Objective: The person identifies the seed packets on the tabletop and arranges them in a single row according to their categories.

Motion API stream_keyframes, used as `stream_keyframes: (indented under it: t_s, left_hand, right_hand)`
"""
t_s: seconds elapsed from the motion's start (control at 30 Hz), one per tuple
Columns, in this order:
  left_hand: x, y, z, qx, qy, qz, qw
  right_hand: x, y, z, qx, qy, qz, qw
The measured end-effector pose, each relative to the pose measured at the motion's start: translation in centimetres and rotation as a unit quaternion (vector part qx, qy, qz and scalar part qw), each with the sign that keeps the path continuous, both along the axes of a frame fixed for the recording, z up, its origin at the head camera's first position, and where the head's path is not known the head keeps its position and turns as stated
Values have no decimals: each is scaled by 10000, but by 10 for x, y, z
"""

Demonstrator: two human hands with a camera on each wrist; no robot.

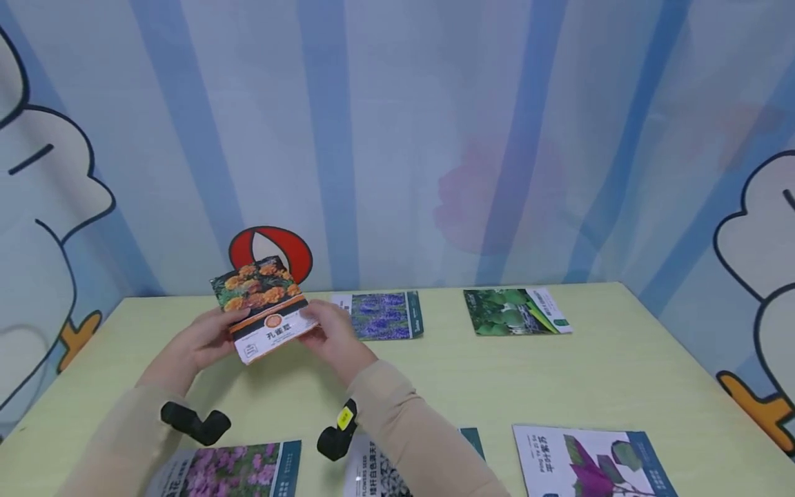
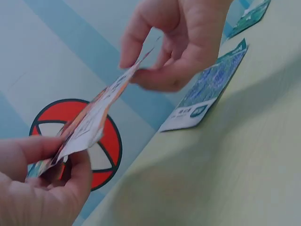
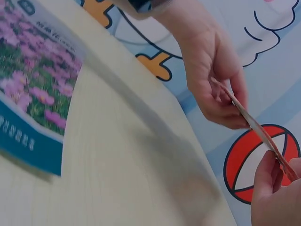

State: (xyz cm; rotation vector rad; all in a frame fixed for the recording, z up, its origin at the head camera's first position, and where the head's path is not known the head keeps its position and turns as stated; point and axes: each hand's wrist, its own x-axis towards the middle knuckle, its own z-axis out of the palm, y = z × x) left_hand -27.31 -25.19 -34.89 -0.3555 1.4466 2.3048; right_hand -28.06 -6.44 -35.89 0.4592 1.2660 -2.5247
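Both hands hold up a seed packet [image 1: 263, 307] with orange marigold flowers above a white label, tilted over the back left of the table. My left hand [image 1: 211, 338] pinches its left edge, thumb on the front. At the opposite edge, my right hand [image 1: 338, 338] grips it between thumb and fingers. Seen nearly edge-on in the left wrist view, the packet [image 2: 96, 115] is thin and slightly bent. Just behind the right hand lies a packet with purple-blue flower spikes [image 1: 385, 316].
A green-leaf packet [image 1: 512, 312] lies at the back right. Along the front are a pink-flower packet [image 1: 239, 471], a white-flower packet [image 1: 373, 473] partly under the right sleeve, and a purple-leaf packet [image 1: 590, 461]. A printed curtain [image 1: 404, 138] stands behind the pale table [image 1: 459, 379].
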Motion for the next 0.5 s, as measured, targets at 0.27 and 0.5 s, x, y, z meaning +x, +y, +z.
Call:
stream_keyframes:
  t_s: [0.27, 0.5]
  left_hand:
    - [6, -12, -11, -897, 326, -1125, 9891]
    - [10, -28, -21, -1525, 417, -1054, 9818]
  right_hand:
    - [5, 8, -5, 1133, 207, 742, 9906]
    - [18, 1, -13, 2117, 336, 1035, 9712]
